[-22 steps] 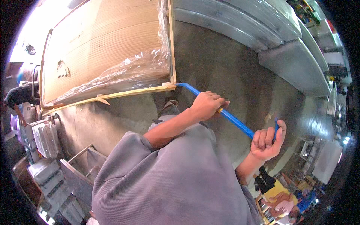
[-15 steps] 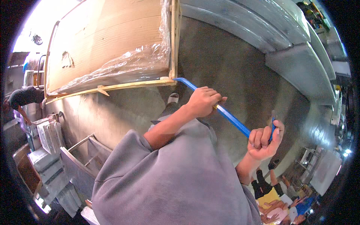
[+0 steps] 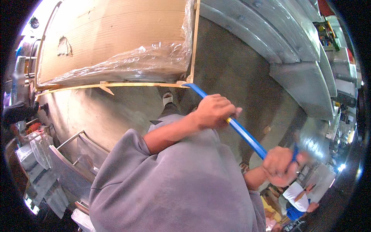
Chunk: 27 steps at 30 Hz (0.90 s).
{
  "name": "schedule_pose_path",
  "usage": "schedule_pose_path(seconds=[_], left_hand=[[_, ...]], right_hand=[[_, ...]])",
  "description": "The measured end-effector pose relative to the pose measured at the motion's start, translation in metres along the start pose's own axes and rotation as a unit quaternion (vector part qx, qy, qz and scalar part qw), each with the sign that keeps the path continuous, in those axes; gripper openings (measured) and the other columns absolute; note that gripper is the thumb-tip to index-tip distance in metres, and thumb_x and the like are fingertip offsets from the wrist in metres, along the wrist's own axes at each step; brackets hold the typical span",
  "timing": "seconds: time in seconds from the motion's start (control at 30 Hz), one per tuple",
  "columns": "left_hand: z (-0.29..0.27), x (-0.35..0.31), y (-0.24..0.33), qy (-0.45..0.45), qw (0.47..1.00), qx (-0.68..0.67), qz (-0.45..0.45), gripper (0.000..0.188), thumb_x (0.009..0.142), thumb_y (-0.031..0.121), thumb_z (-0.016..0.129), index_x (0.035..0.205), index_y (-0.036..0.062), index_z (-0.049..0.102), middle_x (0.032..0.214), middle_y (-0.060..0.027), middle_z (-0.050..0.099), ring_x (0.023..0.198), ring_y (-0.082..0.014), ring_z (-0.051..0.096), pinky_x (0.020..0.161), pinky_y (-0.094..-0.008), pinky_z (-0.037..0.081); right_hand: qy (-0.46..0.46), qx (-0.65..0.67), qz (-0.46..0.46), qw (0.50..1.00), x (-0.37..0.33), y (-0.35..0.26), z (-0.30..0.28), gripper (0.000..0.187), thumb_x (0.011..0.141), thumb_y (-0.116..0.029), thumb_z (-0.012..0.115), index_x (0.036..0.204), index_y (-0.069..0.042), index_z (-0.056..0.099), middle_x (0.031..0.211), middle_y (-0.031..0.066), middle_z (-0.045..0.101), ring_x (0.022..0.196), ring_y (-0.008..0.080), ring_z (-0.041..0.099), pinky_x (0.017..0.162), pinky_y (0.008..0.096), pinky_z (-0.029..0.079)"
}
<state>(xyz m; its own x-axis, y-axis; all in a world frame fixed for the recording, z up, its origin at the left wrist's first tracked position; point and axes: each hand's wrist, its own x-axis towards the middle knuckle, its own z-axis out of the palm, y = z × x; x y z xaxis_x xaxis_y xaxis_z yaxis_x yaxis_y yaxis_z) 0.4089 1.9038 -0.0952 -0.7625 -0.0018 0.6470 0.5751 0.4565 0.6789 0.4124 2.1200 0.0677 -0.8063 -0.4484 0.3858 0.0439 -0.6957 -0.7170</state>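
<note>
At the pale wooden frame's (image 3: 143, 84) near right corner, around a brown cardboard panel (image 3: 116, 34) under clear plastic film (image 3: 135, 58): flat tip of a long blue metal bar with a hooked end (image 3: 249, 136); tip overlaps the corner, can't tell if wedged. Left hand (image 3: 216, 111) wrapped round the bar nearer the frame; right hand (image 3: 280, 165), blurred, gripping by the hook, farther from it. Since the last frame, the hook end has swung bodyward; likely prying angle changing. Tip points at the corner; long axis slants away from the frame, rightward and bodyward.
</note>
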Motion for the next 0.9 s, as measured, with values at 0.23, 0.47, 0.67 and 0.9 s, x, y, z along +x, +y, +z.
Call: schedule_pose_path(seconds=[0.23, 0.47, 0.67, 0.9], left_hand=[[-0.023, -0.022, -0.018, -0.046, 0.998, 0.011, -0.036, 0.035, 0.087, 0.030, 0.070, 0.065, 0.0113, 0.049, 0.060, -0.0047, 0.053, 0.058, -0.0256, 0.057, 0.056, -0.0384, 0.045], [-0.039, -0.028, -0.037, -0.025, 0.997, -0.029, -0.074, 0.034, 0.084, 0.026, 0.070, 0.061, 0.0112, 0.049, 0.054, -0.0055, 0.051, 0.052, -0.0274, 0.055, 0.054, -0.0394, 0.044], [-0.044, -0.035, -0.037, 0.069, 0.993, -0.054, -0.084, 0.033, 0.081, 0.019, 0.069, 0.057, 0.0112, 0.047, 0.051, -0.0054, 0.050, 0.046, -0.0269, 0.054, 0.048, -0.0394, 0.042], [-0.053, -0.053, -0.041, 0.066, 0.991, -0.062, -0.096, 0.033, 0.081, 0.021, 0.069, 0.058, 0.0117, 0.048, 0.049, -0.0047, 0.049, 0.044, -0.0255, 0.054, 0.045, -0.0381, 0.043]], right_hand=[[0.052, -0.086, 0.043, 0.994, -0.006, 0.020, 0.032, 0.024, 0.103, -0.030, 0.041, 0.113, -0.010, 0.048, 0.044, -0.0015, 0.039, 0.030, 0.0113, 0.034, 0.030, 0.0320, 0.036], [0.151, -0.138, -0.006, 0.979, 0.002, 0.035, 0.082, 0.029, 0.102, -0.019, 0.044, 0.127, -0.006, 0.042, 0.049, -0.0003, 0.037, 0.034, 0.0086, 0.030, 0.031, 0.0288, 0.032], [0.021, -0.270, 0.029, 0.962, 0.040, 0.049, 0.123, 0.034, 0.104, -0.015, 0.035, 0.133, 0.002, 0.038, 0.050, -0.0012, 0.038, 0.030, 0.0058, 0.032, 0.026, 0.0236, 0.029], [0.044, -0.317, 0.057, 0.946, 0.033, 0.049, 0.107, 0.033, 0.104, -0.015, 0.039, 0.132, 0.002, 0.038, 0.050, 0.0008, 0.041, 0.030, 0.0081, 0.036, 0.026, 0.0250, 0.029]])
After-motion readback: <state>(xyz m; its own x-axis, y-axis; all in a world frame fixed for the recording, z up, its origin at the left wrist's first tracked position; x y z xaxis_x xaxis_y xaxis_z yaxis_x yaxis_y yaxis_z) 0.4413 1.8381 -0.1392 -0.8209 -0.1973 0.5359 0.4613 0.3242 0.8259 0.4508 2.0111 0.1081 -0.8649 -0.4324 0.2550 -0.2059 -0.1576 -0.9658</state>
